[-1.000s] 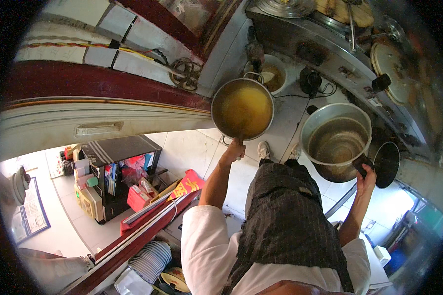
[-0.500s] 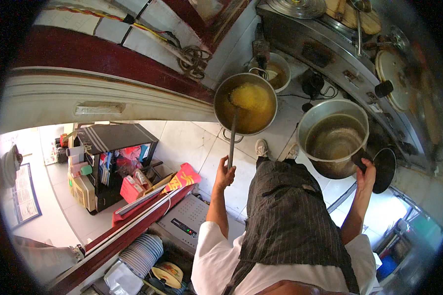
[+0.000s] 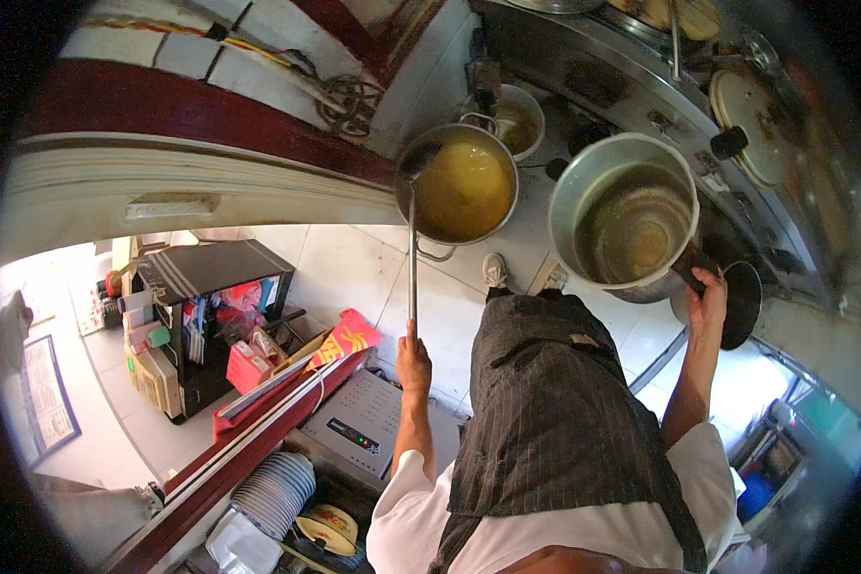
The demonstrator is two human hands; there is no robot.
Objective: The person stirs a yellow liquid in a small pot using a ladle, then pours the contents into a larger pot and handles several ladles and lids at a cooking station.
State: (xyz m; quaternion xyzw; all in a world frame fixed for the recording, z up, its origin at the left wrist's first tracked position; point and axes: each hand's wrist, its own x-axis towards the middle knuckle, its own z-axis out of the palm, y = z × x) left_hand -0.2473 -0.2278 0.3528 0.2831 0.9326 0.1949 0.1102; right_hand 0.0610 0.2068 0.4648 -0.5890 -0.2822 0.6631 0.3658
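My left hand [image 3: 412, 362] is closed round the handle of a long metal ladle [image 3: 412, 273]. Its bowl end sits at the left side of a round metal pot [image 3: 516, 187] of yellow-brown broth [image 3: 469, 196], and looks dark there. My right hand [image 3: 708, 298] grips the dark handle [image 3: 695, 268] of a deep silver cooking pot [image 3: 566, 210]. This pot is held off the floor to the right of the broth pot, its mouth facing me. Some thin, brownish liquid seems to lie in its bottom. The two pots do not touch.
Behind the broth pot stands a pale bucket [image 3: 521, 120]. A steel stove counter [image 3: 631, 86] with a lidded pot [image 3: 748, 143] runs along the right. At left are a black cabinet [image 3: 210, 268], a grey appliance [image 3: 349, 426] and stacked plates [image 3: 275, 488]. A dark round pan [image 3: 742, 306] is beside my right hand.
The ladle has swung to the left side of the broth pot, and my left hand has drawn left and nearer me. The silver pot has moved slightly away from me and shows more of its inside.
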